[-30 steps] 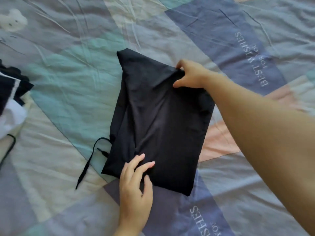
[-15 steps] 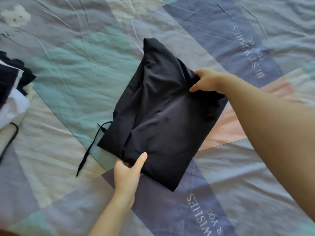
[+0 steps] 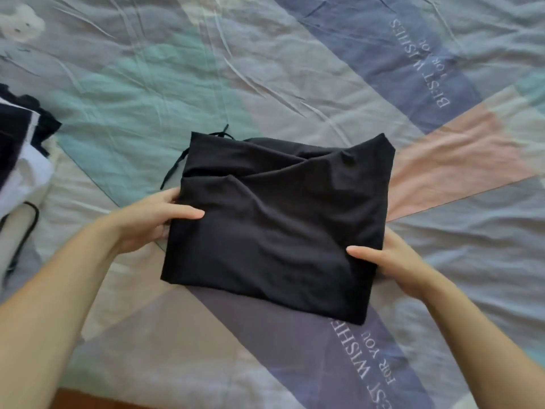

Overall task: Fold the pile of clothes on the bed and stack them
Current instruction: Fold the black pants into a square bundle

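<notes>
A folded black garment [image 3: 283,219] lies as a rough rectangle in the middle of the bed, with thin black drawstrings [image 3: 174,169] trailing from its far left corner. My left hand [image 3: 150,219] grips its left edge, thumb on top and fingers tucked underneath. My right hand [image 3: 392,261] grips the right edge the same way, thumb on top. Whether the garment is lifted off the sheet I cannot tell.
A pile of dark and white clothes [image 3: 20,149] sits at the left edge, with a black cord [image 3: 28,228] hanging from it. The patchwork bedsheet [image 3: 295,69] with printed lettering covers the bed. A strip of brown floor [image 3: 97,399] shows at the bottom left.
The garment has been turned from a slanted position to lie squarely in front of me. My right hand left the far corner for the right edge, and my left hand moved to the left edge.
</notes>
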